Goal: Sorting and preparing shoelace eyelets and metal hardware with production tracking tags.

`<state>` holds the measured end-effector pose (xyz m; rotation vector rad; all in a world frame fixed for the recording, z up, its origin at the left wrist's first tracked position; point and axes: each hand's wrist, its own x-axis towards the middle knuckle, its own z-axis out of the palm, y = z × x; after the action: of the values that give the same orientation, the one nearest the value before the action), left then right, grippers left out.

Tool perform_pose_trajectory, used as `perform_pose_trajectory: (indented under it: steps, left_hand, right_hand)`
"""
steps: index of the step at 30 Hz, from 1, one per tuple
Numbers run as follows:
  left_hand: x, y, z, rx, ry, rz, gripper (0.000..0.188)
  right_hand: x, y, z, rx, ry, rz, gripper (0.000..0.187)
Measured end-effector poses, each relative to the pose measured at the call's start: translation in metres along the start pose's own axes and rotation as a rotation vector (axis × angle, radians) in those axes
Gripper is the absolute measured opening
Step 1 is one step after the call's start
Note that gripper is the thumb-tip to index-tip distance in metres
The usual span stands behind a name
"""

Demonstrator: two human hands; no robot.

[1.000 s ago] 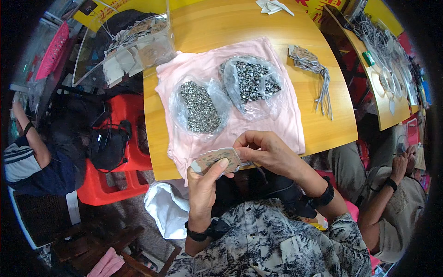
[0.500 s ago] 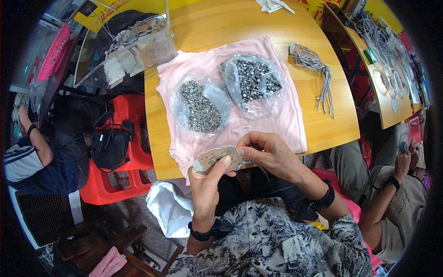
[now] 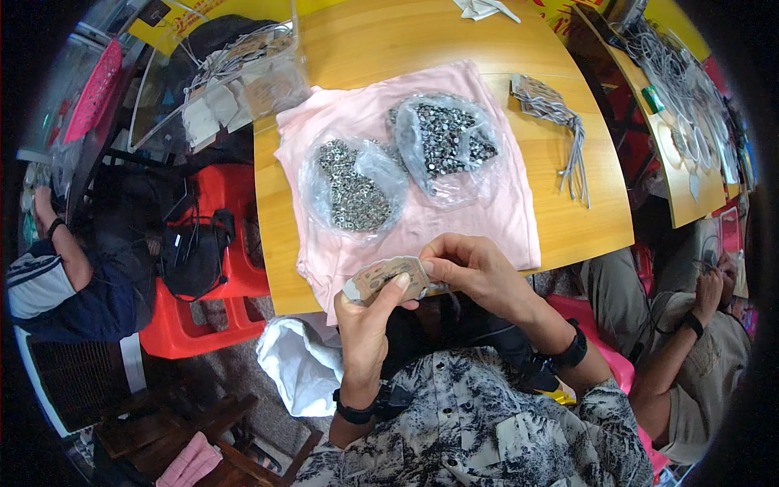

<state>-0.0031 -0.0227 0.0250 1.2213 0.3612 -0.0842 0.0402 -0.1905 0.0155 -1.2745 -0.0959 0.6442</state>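
A brown, printed cardboard tag [image 3: 388, 274] with a scalloped pale edge is held over the near edge of the table. My left hand [image 3: 365, 321] grips it from the left, the thumb lying flat across its face. At the tag's right end, my right hand [image 3: 479, 272] pinches its edge between thumb and fingers; anything small between those fingertips is hidden. Beyond the hands, an open plastic bag of small silvery metal rings [image 3: 355, 191] lies on a pink cloth [image 3: 503, 219]. Another bag holding dark, shiny round metal pieces [image 3: 446, 138] sits to its right.
Similar tags with grey cords [image 3: 552, 105] lie on the table's [image 3: 365, 40] right side. A clear bin [image 3: 276, 81] of tags stands at far left. Red stools [image 3: 203, 316] are on the left. Co-workers sit on both sides, one person's hand [image 3: 707, 292] at right.
The tag has tilted slightly in my fingers, showing a little more of its right end. Both hands keep nearly the same place and grip.
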Motion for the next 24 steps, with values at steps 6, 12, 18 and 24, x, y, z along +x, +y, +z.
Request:
perform_pose_trajectory:
  steps: [6,12,18,24]
  left_hand:
    - [0.005,0.001,-0.005,0.003,0.021,0.001,0.017]
    - [0.005,0.005,-0.003,0.013,-0.013,-0.021,0.018]
    - [0.007,0.004,-0.004,-0.03,-0.009,-0.047,0.019]
    - [0.011,0.0,-0.006,-0.038,0.031,-0.069,0.021]
  right_hand:
    - [-0.004,-0.002,0.003,-0.037,0.027,0.029,0.02]
    - [-0.002,-0.001,0.0,-0.019,0.031,0.026,0.02]
    - [0.0,-0.01,-0.004,0.038,-0.035,0.121,0.022]
    - [0.005,-0.009,-0.005,-0.011,0.01,0.073,0.02]
